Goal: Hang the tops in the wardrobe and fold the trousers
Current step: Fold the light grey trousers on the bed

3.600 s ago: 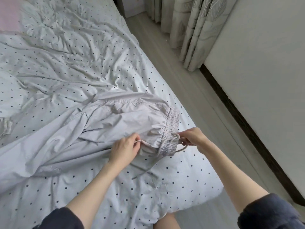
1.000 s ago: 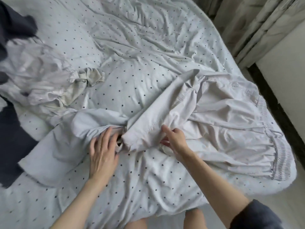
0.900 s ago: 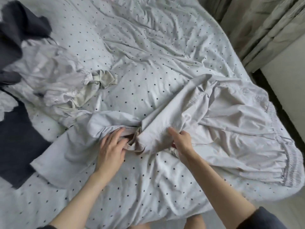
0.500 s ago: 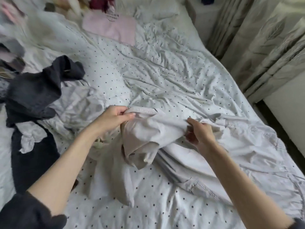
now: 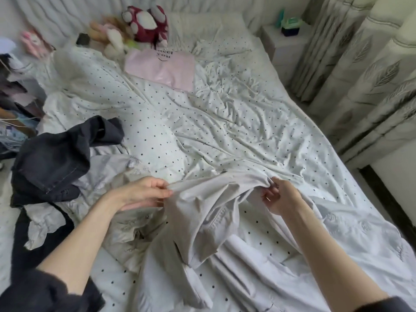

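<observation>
Pale grey trousers (image 5: 202,212) lie across the near part of the dotted bed, one leg lifted off the sheet. My left hand (image 5: 144,194) pinches one end of the raised leg hem. My right hand (image 5: 279,197) pinches the other end, so the cloth is stretched between them and hangs down below. The rest of the trousers spreads out flat to the right, toward the bed's edge. A dark grey garment (image 5: 56,161) and a crumpled pale garment (image 5: 108,176) lie in a heap on the left.
The bed's polka-dot sheet (image 5: 225,122) runs to the headboard, where soft toys (image 5: 146,25) and a pink bag (image 5: 162,68) sit. A white nightstand (image 5: 286,46) stands at the back right beside patterned curtains (image 5: 364,70). More clutter lies at the far left.
Both hands rose from the sheet and pulled apart, lifting the trouser leg and stretching it between them. The view tilted up toward the headboard.
</observation>
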Motion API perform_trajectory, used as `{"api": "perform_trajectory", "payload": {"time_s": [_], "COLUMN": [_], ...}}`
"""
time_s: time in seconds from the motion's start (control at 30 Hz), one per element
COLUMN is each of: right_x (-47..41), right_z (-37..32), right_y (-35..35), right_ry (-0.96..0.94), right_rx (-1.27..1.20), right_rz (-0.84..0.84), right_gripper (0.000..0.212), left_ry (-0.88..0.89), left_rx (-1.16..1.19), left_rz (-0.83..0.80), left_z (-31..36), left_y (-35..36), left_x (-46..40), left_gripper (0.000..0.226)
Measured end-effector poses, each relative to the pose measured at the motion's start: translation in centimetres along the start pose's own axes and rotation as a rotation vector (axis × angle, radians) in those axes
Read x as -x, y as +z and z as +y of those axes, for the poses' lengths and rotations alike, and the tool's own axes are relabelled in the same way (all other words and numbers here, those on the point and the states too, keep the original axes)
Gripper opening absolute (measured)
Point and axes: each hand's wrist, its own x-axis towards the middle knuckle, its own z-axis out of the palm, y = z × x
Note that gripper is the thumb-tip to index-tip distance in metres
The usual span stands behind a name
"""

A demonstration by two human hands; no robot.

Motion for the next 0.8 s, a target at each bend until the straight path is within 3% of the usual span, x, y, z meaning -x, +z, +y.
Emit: {"api": "perform_trajectory", "payload": {"time_s": [0.1,0.27,0.33,0.43,0.57,0.7,0.8], "right_x": [-0.9,-1.6,-0.9,0.4,-0.1,-1.5,-1.3], "right_z": [0.4,0.1,-0.3,-0.4,1.6,4.5,6.7], "right_y": [0.3,1.3,2.0,2.6,2.0,0.2,-0.7], "right_ry": [0.072,0.066,0.016,-0.016,0.012,-0.187,-0.233], "right_rx": [0.016,-0.07,-0.109,-0.042,0.224,0.779,1.143], "right_rz": [-0.056,-0.093,-0.137,-0.209,-0.232,-0.179,-0.298], "right_gripper": [0.026,0.023,0.013,0.017,0.015,0.039,0.04], "left_ry": [0.09,0.354,0.418,0.418,0.204,0.065,-0.021], "left_rx": [-0.162,-0.597,-0.746,-0.831,-0.778,-0.726,-0.784], "left_rz": [0.225,0.702,0.8,0.777,0.628,0.442,0.264], "left_z": [1.4,8.1,10.2,10.3,5.8,-0.8,-3.3], "left_y": [-0.8,-3.3,-3.8,-3.5,-0.9,2.2,4.2], "left_x": [-0.6,-1.6,-2.2,-3.8,-5.1,-5.7,-5.9], "left_gripper": [0.013,0.011,0.014,0.034,0.053,0.049,0.058]}}
